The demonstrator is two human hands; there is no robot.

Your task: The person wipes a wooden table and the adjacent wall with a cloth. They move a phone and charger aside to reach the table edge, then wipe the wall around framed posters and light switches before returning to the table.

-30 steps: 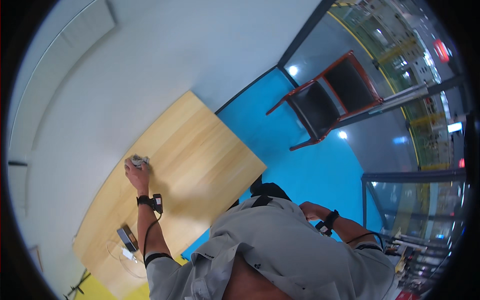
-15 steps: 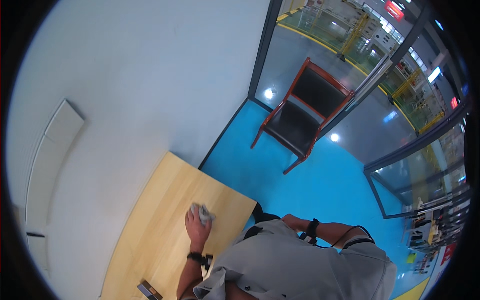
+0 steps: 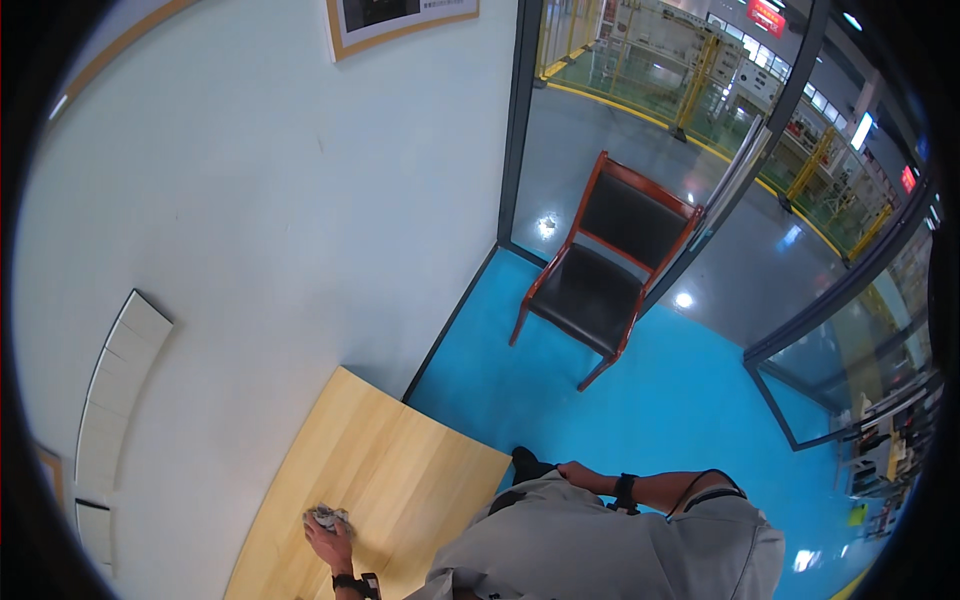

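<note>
My left hand (image 3: 331, 546) is closed on a crumpled grey cloth (image 3: 328, 518), pressing it to the light wooden tabletop (image 3: 415, 462), toward the wall side. A black band with a small device circles that wrist. My right hand (image 3: 574, 475) rests against my clothing near my leg, beyond the table's right corner. Its fingers are mostly hidden, and I see nothing held in it.
A dark-seated wooden chair (image 3: 588, 290) stands on the blue floor (image 3: 480, 385) by a glass partition. The table meets a white wall (image 3: 260, 220) carrying a pale panel strip (image 3: 125, 370) and a framed picture (image 3: 400, 22). A glass door (image 3: 800, 390) is at right.
My left hand has slid the cloth across the tabletop, leftward and away from the far end. The view has tilted up, bringing in the framed picture; a small dark box on the table has left it.
</note>
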